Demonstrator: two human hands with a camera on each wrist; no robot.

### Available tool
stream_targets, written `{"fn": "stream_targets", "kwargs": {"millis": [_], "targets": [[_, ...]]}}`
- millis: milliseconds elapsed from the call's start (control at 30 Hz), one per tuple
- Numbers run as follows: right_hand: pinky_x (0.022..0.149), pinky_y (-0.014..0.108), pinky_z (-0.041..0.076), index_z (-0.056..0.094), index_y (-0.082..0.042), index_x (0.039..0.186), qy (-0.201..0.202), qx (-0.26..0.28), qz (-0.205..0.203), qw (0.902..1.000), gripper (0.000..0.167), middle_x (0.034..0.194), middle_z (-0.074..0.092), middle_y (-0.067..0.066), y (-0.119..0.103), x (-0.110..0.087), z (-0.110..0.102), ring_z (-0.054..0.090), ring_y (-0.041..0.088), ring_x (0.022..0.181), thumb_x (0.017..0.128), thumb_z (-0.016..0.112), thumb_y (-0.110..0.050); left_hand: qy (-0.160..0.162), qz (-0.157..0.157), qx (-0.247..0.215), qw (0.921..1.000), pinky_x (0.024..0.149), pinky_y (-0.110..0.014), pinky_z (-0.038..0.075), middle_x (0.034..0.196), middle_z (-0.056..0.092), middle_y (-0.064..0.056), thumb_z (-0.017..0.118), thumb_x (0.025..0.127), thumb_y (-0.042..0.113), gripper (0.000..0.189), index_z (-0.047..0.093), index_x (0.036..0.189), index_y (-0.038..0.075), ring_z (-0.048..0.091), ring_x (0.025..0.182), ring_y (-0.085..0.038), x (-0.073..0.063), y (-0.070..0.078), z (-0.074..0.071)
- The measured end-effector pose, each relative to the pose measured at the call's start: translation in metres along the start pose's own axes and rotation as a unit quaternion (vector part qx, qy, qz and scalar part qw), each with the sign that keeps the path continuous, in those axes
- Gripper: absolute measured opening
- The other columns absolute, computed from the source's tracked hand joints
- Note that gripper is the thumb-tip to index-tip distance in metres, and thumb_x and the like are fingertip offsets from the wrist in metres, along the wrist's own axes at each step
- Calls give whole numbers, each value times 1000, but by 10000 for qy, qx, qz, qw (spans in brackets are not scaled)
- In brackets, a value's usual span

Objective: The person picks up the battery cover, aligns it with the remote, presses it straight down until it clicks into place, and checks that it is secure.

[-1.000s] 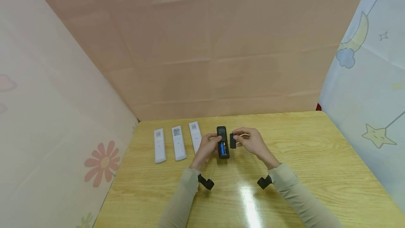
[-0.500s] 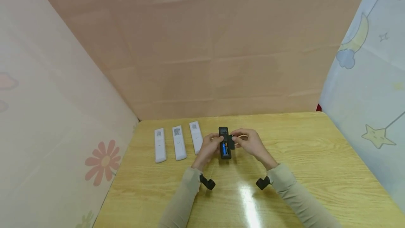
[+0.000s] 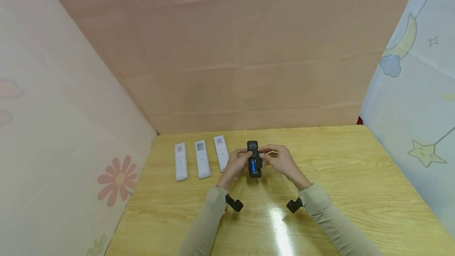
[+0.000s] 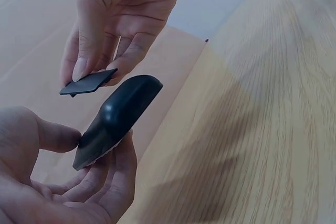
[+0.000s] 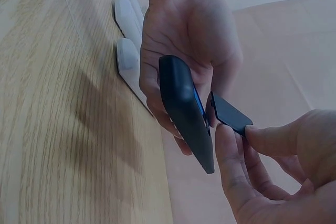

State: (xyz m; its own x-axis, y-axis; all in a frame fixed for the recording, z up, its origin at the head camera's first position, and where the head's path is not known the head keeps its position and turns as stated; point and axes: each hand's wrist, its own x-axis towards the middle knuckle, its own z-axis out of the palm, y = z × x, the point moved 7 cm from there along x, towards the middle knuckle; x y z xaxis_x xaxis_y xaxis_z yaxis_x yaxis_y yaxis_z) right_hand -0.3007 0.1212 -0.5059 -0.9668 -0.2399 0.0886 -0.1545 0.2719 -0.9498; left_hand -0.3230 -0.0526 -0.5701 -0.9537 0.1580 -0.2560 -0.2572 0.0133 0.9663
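Note:
A black remote control (image 3: 252, 145) is held back side up by my left hand (image 3: 237, 164), thumb on one edge and fingers beneath. Its battery compartment is uncovered, and a blue battery (image 3: 253, 166) shows inside. My right hand (image 3: 282, 162) pinches the black battery cover (image 3: 259, 160) between thumb and fingers. In the head view the cover overlaps the right part of the compartment. Both wrist views show the cover (image 4: 90, 82) tilted and apart from the remote's back (image 4: 118, 109). The remote (image 5: 181, 95) is raised off the table.
Three white remote controls lie in a row on the wooden table (image 3: 337, 177), left of my hands: a left one (image 3: 181, 163), a middle one (image 3: 202, 160) and a right one (image 3: 221, 153). Behind the table hangs a plain brownish cloth (image 3: 199, 58); patterned cloths flank both sides.
The battery cover has moved from beside the black remote to over its compartment's right part. My left hand and the remote have shifted slightly right.

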Motion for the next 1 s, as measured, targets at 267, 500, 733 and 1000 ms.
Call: {"fn": "stream_targets", "kwargs": {"millis": [267,500,733,1000], "targets": [[83,58,63,73,5,128,-11,-24,-83,10000,24,121,69,28,-1,1,1,78,26,87,105,65,-2,4,-8,-65,10000,82,-39,65,117,78,-11,67,106,37,56,56,149,3,79,93,-21,2,2,1],[83,56,64,73,6,127,-45,68,-28,10000,24,129,67,30,1,0,4,78,29,90,105,66,0,-57,98,-69,9999,82,-40,66,116,78,-13,65,108,33,53,55,149,1,80,90,-22,2,4,5],[82,50,66,72,7,128,-111,38,-105,9999,26,129,67,32,0,2,6,78,37,93,105,67,-3,-143,180,-166,9996,84,-41,66,118,78,-16,65,108,32,54,54,150,-1,80,93,-24,4,5,4],[81,46,66,72,6,129,-111,19,-11,9999,27,132,67,31,1,1,8,78,34,92,105,68,-5,-169,234,-238,9993,76,-34,65,108,80,-16,66,107,34,53,55,148,0,79,87,-22,4,2,4]]}}
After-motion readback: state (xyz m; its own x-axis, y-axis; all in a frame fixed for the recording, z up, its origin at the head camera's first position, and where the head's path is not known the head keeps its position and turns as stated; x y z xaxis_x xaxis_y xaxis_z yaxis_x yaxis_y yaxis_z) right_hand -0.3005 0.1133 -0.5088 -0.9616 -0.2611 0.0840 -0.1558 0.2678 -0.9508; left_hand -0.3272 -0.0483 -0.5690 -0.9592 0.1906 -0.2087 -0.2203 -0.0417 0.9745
